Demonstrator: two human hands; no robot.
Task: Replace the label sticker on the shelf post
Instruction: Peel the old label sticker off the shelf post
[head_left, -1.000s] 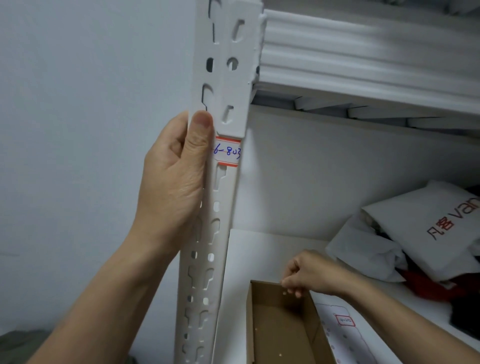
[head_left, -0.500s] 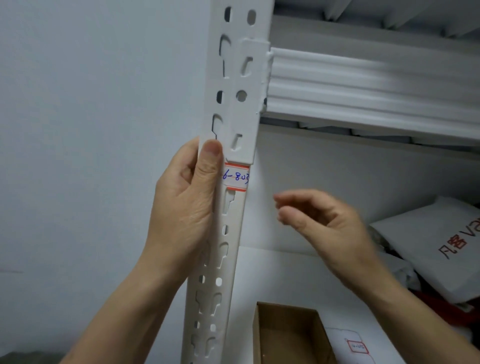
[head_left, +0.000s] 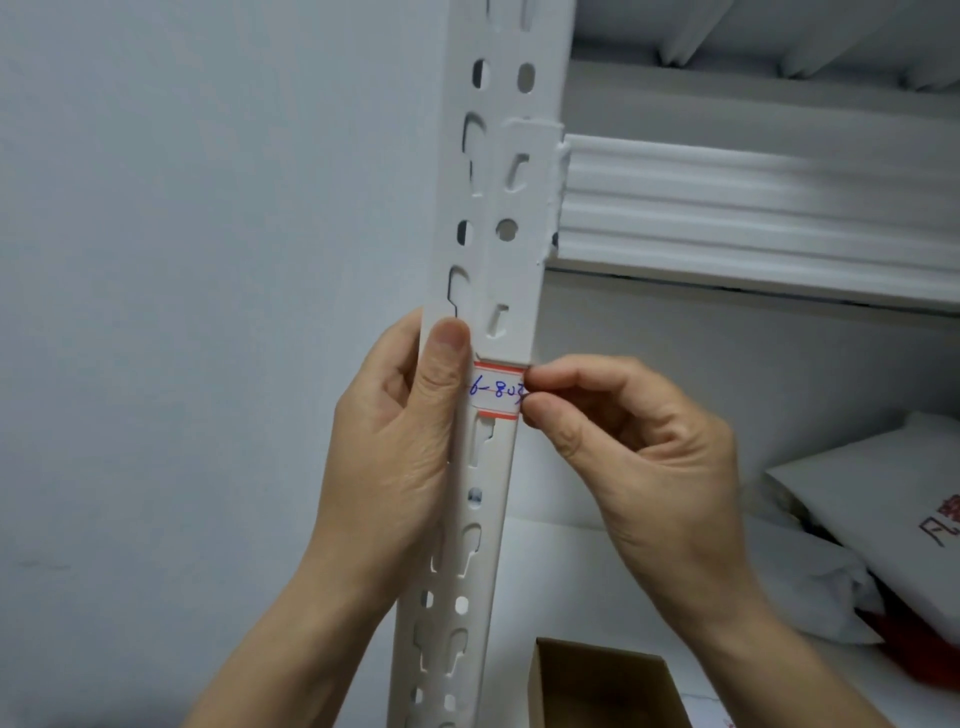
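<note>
A white slotted shelf post (head_left: 506, 208) runs up the middle of the view. On it sits a white label sticker (head_left: 496, 392) with red bands and blue handwriting. My left hand (head_left: 400, 447) wraps the post from the left, its thumb lying along the post's front beside the sticker. My right hand (head_left: 639, 457) is at the sticker's right edge, thumb and forefinger pinched together on that edge. Part of the writing is hidden by these fingertips.
A white shelf beam (head_left: 753, 208) joins the post at the upper right. On the lower shelf (head_left: 561, 571) stand an open cardboard box (head_left: 602, 680) and white plastic bags (head_left: 883, 525) with red print at the right. A grey wall (head_left: 182, 312) fills the left.
My right hand rose from the cardboard box to the sticker's right edge and pinched it. The view shifted upward; my left hand kept its hold on the post.
</note>
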